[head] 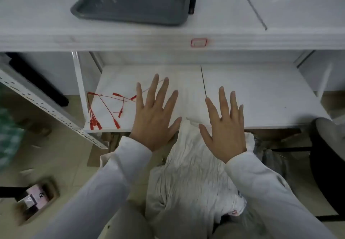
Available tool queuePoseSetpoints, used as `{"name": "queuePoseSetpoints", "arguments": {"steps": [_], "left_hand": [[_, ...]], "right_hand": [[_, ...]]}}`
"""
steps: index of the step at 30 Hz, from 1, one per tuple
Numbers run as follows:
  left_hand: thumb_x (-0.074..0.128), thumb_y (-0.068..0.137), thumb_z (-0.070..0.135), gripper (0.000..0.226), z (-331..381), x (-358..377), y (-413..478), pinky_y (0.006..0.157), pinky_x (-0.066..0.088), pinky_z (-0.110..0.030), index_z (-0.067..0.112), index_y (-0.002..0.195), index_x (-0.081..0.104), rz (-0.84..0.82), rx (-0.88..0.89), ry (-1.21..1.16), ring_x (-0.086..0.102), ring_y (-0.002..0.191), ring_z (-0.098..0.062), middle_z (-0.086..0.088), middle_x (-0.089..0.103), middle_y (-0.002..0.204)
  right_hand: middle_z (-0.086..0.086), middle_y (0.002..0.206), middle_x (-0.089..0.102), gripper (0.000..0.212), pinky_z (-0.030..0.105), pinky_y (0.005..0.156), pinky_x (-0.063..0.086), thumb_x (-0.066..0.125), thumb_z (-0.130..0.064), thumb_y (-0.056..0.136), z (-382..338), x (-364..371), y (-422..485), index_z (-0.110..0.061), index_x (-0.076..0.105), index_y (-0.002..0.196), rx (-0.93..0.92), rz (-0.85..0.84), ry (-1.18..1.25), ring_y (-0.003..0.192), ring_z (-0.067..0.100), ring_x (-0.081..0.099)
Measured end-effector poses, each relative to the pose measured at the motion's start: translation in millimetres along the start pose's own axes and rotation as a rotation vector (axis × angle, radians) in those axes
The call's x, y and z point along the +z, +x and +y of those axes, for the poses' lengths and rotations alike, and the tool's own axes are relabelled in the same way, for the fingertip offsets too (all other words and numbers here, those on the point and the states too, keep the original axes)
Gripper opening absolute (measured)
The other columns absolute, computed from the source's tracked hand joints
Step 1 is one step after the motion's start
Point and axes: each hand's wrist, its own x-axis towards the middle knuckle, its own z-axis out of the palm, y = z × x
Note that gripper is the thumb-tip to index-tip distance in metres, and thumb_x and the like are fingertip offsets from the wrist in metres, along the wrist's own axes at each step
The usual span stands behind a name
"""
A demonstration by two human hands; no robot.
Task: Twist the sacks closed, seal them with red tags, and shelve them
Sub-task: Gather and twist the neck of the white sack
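Note:
A crumpled white sack point(192, 175) stands on the floor between my arms, its top leaning against the front edge of the lower white shelf point(261, 96). Several red tags point(104, 111) lie scattered on the left part of that shelf. My left hand point(155, 115) hovers above the shelf with fingers spread, holding nothing, just right of the tags. My right hand point(225, 124) is spread the same way over the sack's top and the shelf edge, also holding nothing.
A grey tray point(134, 3) lies on the upper shelf point(56, 33). A perforated metal rail point(46, 108) slants at left. A small box point(35, 199) sits on the floor at lower left. A dark round object point(328, 164) stands at right. A thin dark rod point(203, 80) lies on the lower shelf.

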Motion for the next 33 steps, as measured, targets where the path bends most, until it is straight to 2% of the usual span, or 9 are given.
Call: {"name": "queuePoseSetpoints", "arguments": {"steps": [7,14,20,24,26,28,29,31,33], "left_hand": [[0.031,0.090,0.058,0.068,33.4,147.5,-43.6,0.111,0.015,-0.068,0.016,0.140,0.046,-0.041,0.034,0.007,0.013,0.146,-0.039,-0.017,0.026,0.156],[0.034,0.088,0.061,0.068,50.0,272.6,-91.6,0.112,0.012,-0.067,0.016,0.136,0.049,0.040,0.050,0.014,0.015,0.146,-0.038,-0.017,0.030,0.155],[0.030,0.080,0.072,0.082,64.5,321.1,-149.2,0.112,0.016,-0.066,0.019,0.140,0.046,0.001,0.009,-0.041,0.016,0.146,-0.035,-0.012,0.030,0.155],[0.029,0.061,0.093,0.113,56.2,310.0,-188.7,0.117,0.014,-0.055,0.028,0.152,0.013,-0.256,-0.170,-0.120,0.012,0.148,-0.026,-0.003,0.010,0.161],[0.044,0.052,0.096,0.129,52.2,312.9,-206.2,0.114,0.026,-0.052,0.026,0.152,0.004,-0.399,-0.287,-0.185,0.028,0.143,-0.027,-0.003,0.018,0.160],[0.061,0.047,0.088,0.134,48.9,320.6,-218.7,0.105,0.041,-0.046,0.021,0.151,0.009,-0.535,-0.386,-0.332,0.046,0.129,-0.027,-0.005,0.038,0.150],[0.071,0.050,0.080,0.127,48.1,326.3,-221.8,0.097,0.046,-0.041,0.016,0.147,0.020,-0.584,-0.415,-0.411,0.052,0.120,-0.026,-0.006,0.047,0.142],[0.081,0.060,0.058,0.093,47.4,334.4,-225.8,0.085,0.045,-0.029,0.011,0.130,0.042,-0.606,-0.401,-0.487,0.054,0.104,-0.021,-0.007,0.056,0.126],[0.082,0.070,0.038,0.069,45.0,338.1,-227.3,0.084,0.041,-0.025,0.010,0.126,0.051,-0.546,-0.382,-0.511,0.054,0.106,-0.022,-0.007,0.057,0.123]], "right_hand": [[0.015,0.163,0.003,0.070,0.066,0.113,0.020,0.047,-0.047,0.091,26.8,152.3,-50.3,-0.018,0.030,0.151,-0.029,-0.013,-0.020,0.148,0.043,0.002],[0.012,0.163,0.002,0.069,0.064,0.113,0.018,0.050,-0.043,0.088,34.1,264.3,-93.5,-0.018,0.032,0.149,-0.045,0.046,0.133,0.149,0.040,0.000],[0.011,0.163,0.000,0.070,0.064,0.113,0.019,0.054,-0.044,0.085,32.6,316.5,-139.1,-0.019,0.034,0.147,-0.077,0.122,0.219,0.149,0.039,0.001],[0.007,0.163,-0.013,0.081,0.063,0.114,0.010,0.062,-0.052,0.082,32.6,314.1,-160.8,-0.022,0.030,0.150,-0.040,-0.007,0.103,0.148,0.037,-0.012],[0.005,0.162,-0.015,0.089,0.062,0.115,0.009,0.064,-0.058,0.078,39.2,313.5,-175.0,-0.025,0.025,0.151,0.045,-0.057,0.101,0.148,0.034,-0.014],[0.004,0.163,-0.013,0.103,0.057,0.117,0.015,0.066,-0.069,0.071,47.0,316.9,-185.1,-0.028,0.017,0.153,0.163,-0.160,0.156,0.150,0.032,-0.006],[0.004,0.163,-0.008,0.110,0.053,0.117,0.020,0.066,-0.074,0.068,50.8,318.2,-187.9,-0.029,0.013,0.153,0.220,-0.253,0.201,0.150,0.031,0.003],[0.004,0.162,0.011,0.120,0.042,0.115,0.028,0.069,-0.076,0.061,52.0,322.6,-190.4,-0.030,0.008,0.154,0.254,-0.439,0.347,0.145,0.025,0.025],[0.003,0.155,0.029,0.127,0.035,0.113,0.031,0.074,-0.074,0.055,45.6,328.9,-191.3,-0.033,0.005,0.154,0.178,-0.568,0.429,0.139,0.021,0.036]]}}
